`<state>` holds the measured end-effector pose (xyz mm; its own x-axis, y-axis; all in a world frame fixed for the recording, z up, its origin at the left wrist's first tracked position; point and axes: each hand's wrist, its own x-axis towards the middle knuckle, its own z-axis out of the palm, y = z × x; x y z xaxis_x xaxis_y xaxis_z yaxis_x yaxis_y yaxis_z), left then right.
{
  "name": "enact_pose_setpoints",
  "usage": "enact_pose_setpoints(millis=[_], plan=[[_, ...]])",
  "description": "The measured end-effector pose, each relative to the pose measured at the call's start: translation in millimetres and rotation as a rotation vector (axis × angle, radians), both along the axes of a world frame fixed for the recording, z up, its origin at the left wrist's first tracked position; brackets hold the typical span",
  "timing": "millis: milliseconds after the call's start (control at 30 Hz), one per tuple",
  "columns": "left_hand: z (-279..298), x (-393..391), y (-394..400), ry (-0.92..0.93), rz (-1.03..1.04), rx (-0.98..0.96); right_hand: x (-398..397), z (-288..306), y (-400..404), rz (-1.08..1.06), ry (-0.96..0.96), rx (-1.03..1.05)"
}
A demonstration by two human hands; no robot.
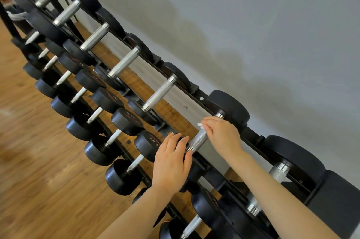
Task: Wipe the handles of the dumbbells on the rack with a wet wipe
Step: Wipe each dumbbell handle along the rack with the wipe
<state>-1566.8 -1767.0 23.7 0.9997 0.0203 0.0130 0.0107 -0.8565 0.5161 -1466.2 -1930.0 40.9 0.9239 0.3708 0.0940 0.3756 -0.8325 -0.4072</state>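
A black rack [200, 96] holds rows of black dumbbells with knurled silver handles. My right hand [224, 137] is closed around the far part of one top-row handle [197, 139], and a bit of white wet wipe [200, 124] sticks out past its fingers. My left hand [172, 158] lies flat with fingers together on the near head of the same dumbbell, its fingertips beside the handle's near end. The neighbouring handle [159, 93] to the left is bare.
Lower tiers carry smaller dumbbells [120, 178] toward the wooden floor [39, 170]. A grey wall [253, 24] runs behind the rack. Bigger dumbbells [296, 156] sit to the right, and a black padded block [339, 205] stands at the right edge.
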Motion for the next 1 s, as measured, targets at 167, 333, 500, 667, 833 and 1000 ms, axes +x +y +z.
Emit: enact_pose_setpoints(millis=[167,333,500,667,833,1000], plan=[[-1.3,-0.2,-0.2,-0.009,0.004,0.0,-17.7,-17.4,3.1,0.059,-0.014,0.057],[-3.3,-0.3,-0.1,-0.024,0.01,0.0,-23.1,-24.6,-4.7,0.097,-0.156,0.051],[-3.6,-0.6,0.3,-0.03,0.007,-0.006,-25.8,-26.7,1.5,0.129,-0.174,0.068],[-4.1,-0.5,0.3,-0.031,0.007,-0.005,-16.0,-24.1,-3.1,0.073,-0.192,0.025],[-2.5,-0.7,0.3,-0.039,0.005,-0.011,-26.7,-26.4,8.0,0.082,-0.176,0.064],[-3.4,-0.8,0.8,-0.037,0.005,-0.013,-20.9,-24.8,-0.6,-0.065,-0.154,0.146]])
